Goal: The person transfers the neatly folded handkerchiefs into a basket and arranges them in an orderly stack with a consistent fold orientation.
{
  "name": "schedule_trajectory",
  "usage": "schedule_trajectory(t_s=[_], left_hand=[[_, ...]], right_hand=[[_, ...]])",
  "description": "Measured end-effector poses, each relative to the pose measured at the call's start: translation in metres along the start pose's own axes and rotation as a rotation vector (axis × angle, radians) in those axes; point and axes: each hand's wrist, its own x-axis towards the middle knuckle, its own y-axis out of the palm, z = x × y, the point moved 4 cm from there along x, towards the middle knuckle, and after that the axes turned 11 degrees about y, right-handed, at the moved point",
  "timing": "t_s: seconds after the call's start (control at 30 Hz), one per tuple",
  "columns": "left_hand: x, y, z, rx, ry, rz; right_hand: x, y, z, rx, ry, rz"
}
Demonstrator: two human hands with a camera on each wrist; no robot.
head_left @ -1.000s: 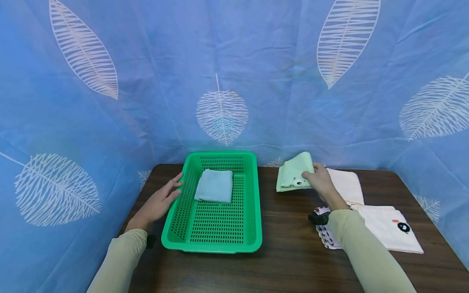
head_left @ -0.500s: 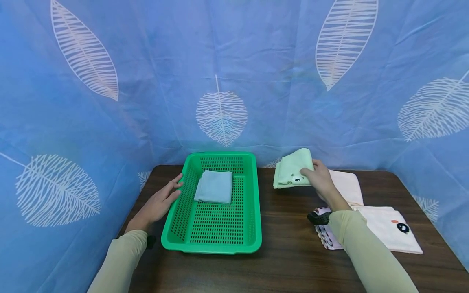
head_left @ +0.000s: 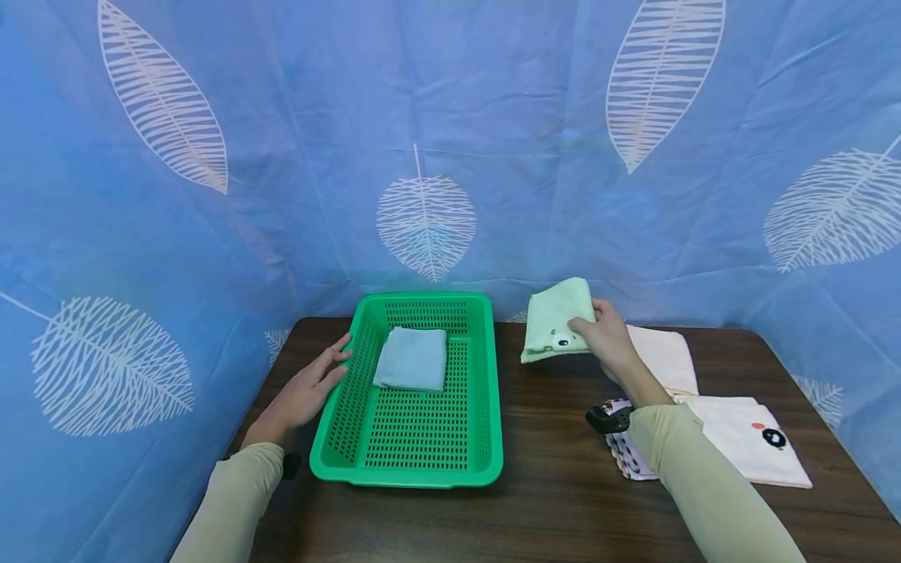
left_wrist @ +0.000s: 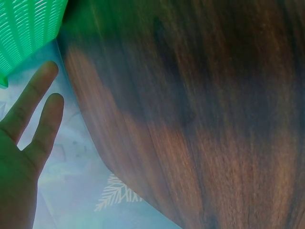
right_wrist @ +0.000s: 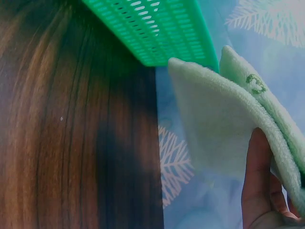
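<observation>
In the head view my right hand (head_left: 607, 335) pinches a folded pale green towel (head_left: 556, 317) by its right edge, thumb on the front. The towel has a small embroidered animal face and is raised over the back of the table. The right wrist view shows the same green towel (right_wrist: 214, 114) bent in layers, with fingers (right_wrist: 257, 176) against its underside. My left hand (head_left: 303, 395) has its fingers spread at the left rim of a green plastic basket (head_left: 491, 391). Inside the basket, toward its far end, lies a folded light blue towel (head_left: 411, 358).
Right of the basket, a white towel (head_left: 665, 360), a second white towel with an embroidered eye (head_left: 753, 438) and a patterned purple towel (head_left: 626, 446) lie on the dark wooden table (head_left: 549, 485), partly under the right arm. A blue leaf-print curtain (head_left: 528, 156) hangs behind.
My right hand has lifted the green towel slightly and carried it a little left, and the towel has tilted. The left hand, basket and blue towel have stayed put.
</observation>
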Motion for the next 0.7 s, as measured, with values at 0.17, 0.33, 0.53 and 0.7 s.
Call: schedule_trajectory(t_s=[0.17,0.33,0.53,0.7], left_hand=[[-0.001,0.0,0.0,-0.004,-0.012,-0.002],[-0.002,-0.001,-0.001,-0.007,-0.027,0.002],[-0.003,0.0,-0.003,-0.009,-0.031,0.0],[-0.001,0.0,-0.002,-0.013,-0.031,-0.008]], right_hand=[[-0.006,0.004,0.008,0.027,0.001,-0.001],[-0.01,0.01,0.016,0.074,0.006,0.013],[-0.014,0.016,0.025,0.087,-0.005,0.021],[-0.019,0.021,0.03,0.102,-0.011,0.039]])
